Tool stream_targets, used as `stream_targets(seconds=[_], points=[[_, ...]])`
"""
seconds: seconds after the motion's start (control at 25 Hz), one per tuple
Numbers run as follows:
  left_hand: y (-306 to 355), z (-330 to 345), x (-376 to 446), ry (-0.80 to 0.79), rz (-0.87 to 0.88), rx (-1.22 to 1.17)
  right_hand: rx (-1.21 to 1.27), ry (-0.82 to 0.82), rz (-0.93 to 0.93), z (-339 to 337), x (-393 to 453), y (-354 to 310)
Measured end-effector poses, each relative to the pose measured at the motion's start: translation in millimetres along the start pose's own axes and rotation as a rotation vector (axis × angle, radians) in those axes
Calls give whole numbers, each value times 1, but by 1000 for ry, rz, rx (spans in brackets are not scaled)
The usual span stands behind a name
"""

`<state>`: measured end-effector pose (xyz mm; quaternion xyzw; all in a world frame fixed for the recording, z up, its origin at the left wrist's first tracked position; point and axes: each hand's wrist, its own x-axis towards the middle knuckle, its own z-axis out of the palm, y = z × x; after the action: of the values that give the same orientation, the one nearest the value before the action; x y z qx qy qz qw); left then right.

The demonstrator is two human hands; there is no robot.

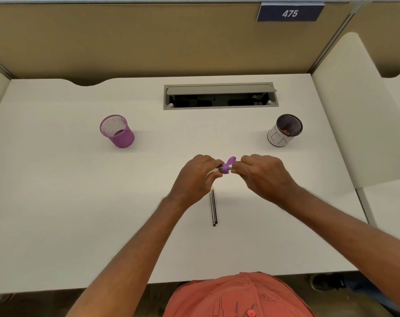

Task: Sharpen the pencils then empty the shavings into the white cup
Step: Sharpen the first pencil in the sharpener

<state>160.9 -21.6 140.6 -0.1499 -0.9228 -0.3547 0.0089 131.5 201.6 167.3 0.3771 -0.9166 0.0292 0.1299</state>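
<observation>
My left hand (194, 179) grips a small purple sharpener (225, 168) above the middle of the white desk (80, 202); its round lid (231, 160) stands flipped open. My right hand (263, 176) pinches a short bit of pencil at the sharpener's right side; most of that pencil is hidden by the fingers. Two black pencils (213, 207) lie side by side on the desk just below my hands, tips pointing away from me. The white cup (283, 131), with a dark mesh inside and something orange in it, stands at the right.
A purple mesh cup (117, 131) stands at the left. An open grey cable hatch (220, 96) sits at the back of the desk. Beige partition walls close off the back and right side.
</observation>
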Motion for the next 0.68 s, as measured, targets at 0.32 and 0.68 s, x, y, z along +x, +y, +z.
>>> stream_targets(seconds=[0.32, 0.68], points=[[1, -6, 2, 38, 67, 63, 819, -521, 503, -13, 29, 15], [3, 1, 2, 15, 22, -8, -19, -62, 28, -7, 2, 2]])
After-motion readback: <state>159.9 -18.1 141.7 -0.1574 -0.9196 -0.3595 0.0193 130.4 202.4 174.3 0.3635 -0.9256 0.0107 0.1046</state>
